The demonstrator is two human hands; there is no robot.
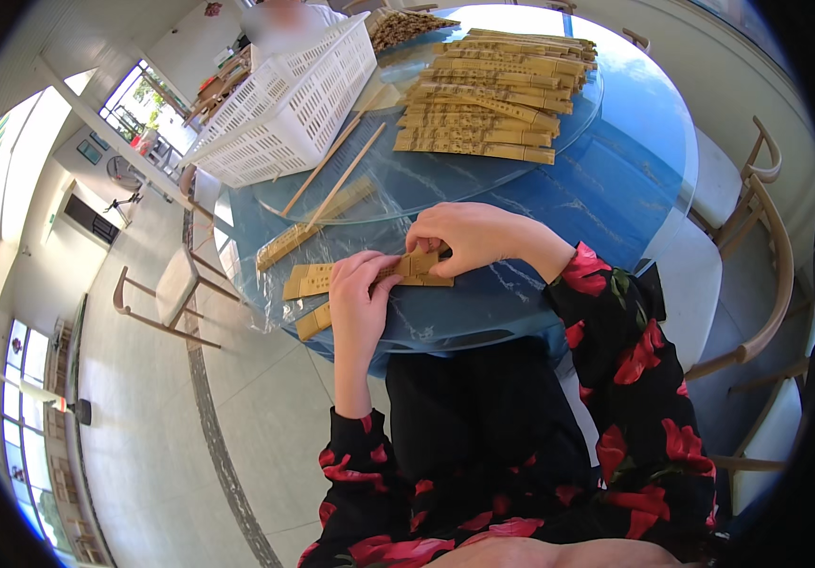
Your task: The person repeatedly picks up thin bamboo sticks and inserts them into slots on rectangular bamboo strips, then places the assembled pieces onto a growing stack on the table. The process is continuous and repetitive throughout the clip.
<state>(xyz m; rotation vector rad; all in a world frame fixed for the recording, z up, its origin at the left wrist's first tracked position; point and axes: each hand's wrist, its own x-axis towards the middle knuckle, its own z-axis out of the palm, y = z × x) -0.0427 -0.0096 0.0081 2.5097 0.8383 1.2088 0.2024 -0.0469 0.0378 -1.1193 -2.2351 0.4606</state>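
Note:
Both of my hands meet over the near edge of a round table. My left hand (pixel 358 284) is closed, its fingertips pinching a narrow brown paper sleeve (pixel 419 264). The fingers of my right hand (pixel 469 237) are bent and pinch the same sleeve near its right part. Beneath my left hand, more printed brown sleeves (pixel 308 281) lie in a low overlapping stack. Another sleeve (pixel 313 323) sticks out closer to the table's edge. Beyond them a longer brown strip (pixel 284 244) lies slanted, partly under clear plastic film, with thin wooden sticks (pixel 347 178) resting over its far side.
A large pile of brown sleeves (pixel 483 109) lies on the glass turntable (pixel 559 161). To its left stands a white plastic basket (pixel 284 128); behind, a heap of thin sticks (pixel 412 30). Chairs (pixel 175 289) surround the table. A person (pixel 284 28) is behind the basket.

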